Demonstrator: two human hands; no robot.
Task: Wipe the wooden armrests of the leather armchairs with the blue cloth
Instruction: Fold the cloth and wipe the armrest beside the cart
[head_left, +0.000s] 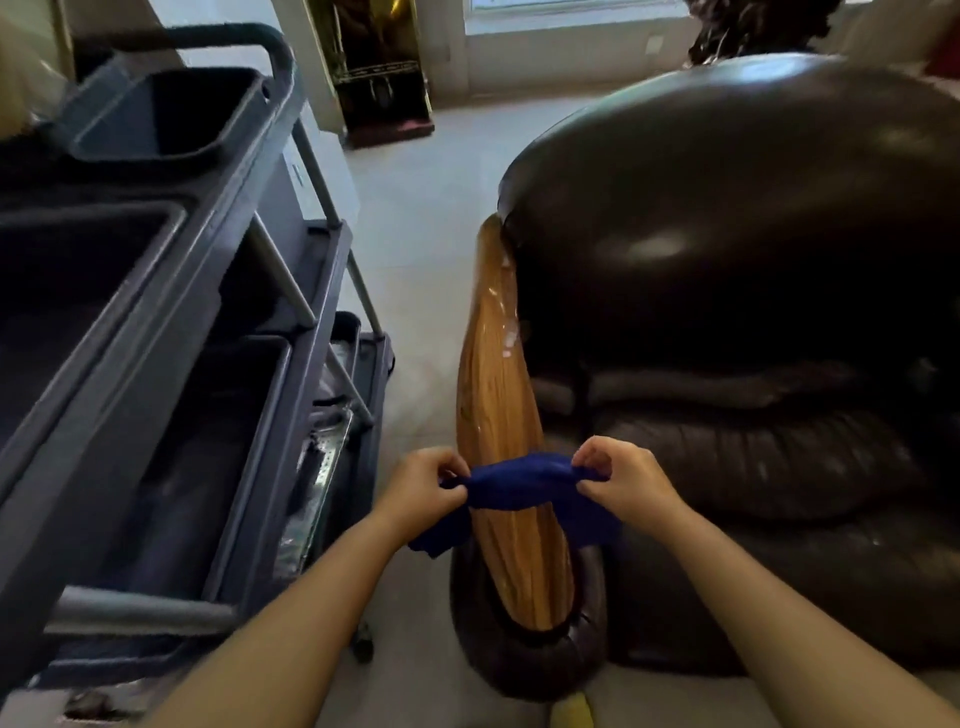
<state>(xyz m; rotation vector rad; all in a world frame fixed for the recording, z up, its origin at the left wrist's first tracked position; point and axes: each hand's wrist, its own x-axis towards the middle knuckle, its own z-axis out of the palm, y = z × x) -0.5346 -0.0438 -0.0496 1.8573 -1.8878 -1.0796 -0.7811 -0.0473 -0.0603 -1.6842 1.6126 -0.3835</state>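
Observation:
A dark brown leather armchair (737, 249) fills the right side of the view. Its long glossy wooden armrest (491, 374) runs from near me toward the chair's back. The blue cloth (519, 486) is stretched across the near part of that armrest. My left hand (423, 486) pinches the cloth's left end, and my right hand (621, 475) pinches its right end. Loose ends of the cloth hang down on both sides of the wood.
A grey cleaning cart (171, 322) with dark bins and metal posts stands close on the left. A strip of pale floor (415, 218) runs between cart and chair. A dark cabinet (382, 67) stands at the far wall, and a window is at top right.

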